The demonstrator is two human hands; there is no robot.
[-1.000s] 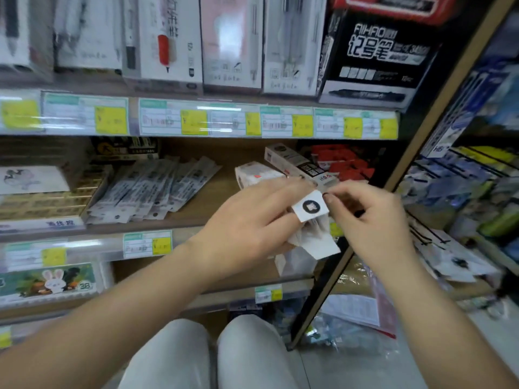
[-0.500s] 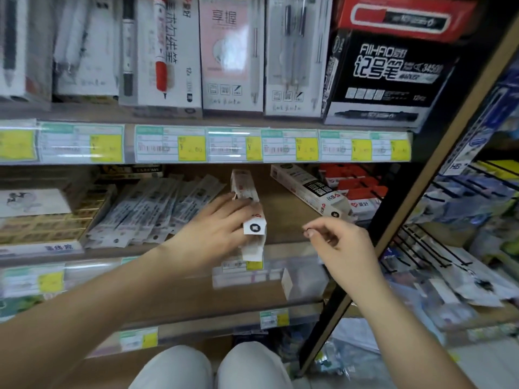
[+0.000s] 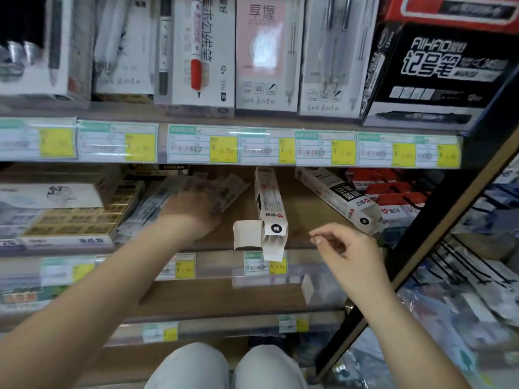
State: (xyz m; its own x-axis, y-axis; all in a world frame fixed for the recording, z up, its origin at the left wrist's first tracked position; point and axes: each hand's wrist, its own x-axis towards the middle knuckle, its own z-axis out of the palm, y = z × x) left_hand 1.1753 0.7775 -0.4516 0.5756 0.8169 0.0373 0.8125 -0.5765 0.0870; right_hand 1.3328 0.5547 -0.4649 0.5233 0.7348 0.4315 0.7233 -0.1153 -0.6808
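Observation:
A long white pen box (image 3: 269, 204) lies on the middle shelf (image 3: 303, 209), its end flaps open at the shelf's front edge, and neither hand touches it. My left hand (image 3: 193, 213) is blurred and reaches left of the box onto a fan of flat refill packets (image 3: 179, 192), fingers stretched over them. My right hand (image 3: 346, 247) hovers in front of the shelf edge, right of the box, with loosely curled fingers and nothing in them. A second white box (image 3: 341, 199) lies slanted further right.
Upright pen boxes (image 3: 266, 51) fill the shelf above, behind a rail of yellow price tags (image 3: 224, 148). Red packs (image 3: 393, 192) sit at the shelf's right end. A black slanted post (image 3: 421, 248) borders the shelf. Gold-patterned boxes (image 3: 75, 217) lie left. My knees (image 3: 224, 366) are below.
My left hand let go of the white box, which now lies on the shelf, and moved left onto the refill packets. My right hand stayed low in front of the shelf.

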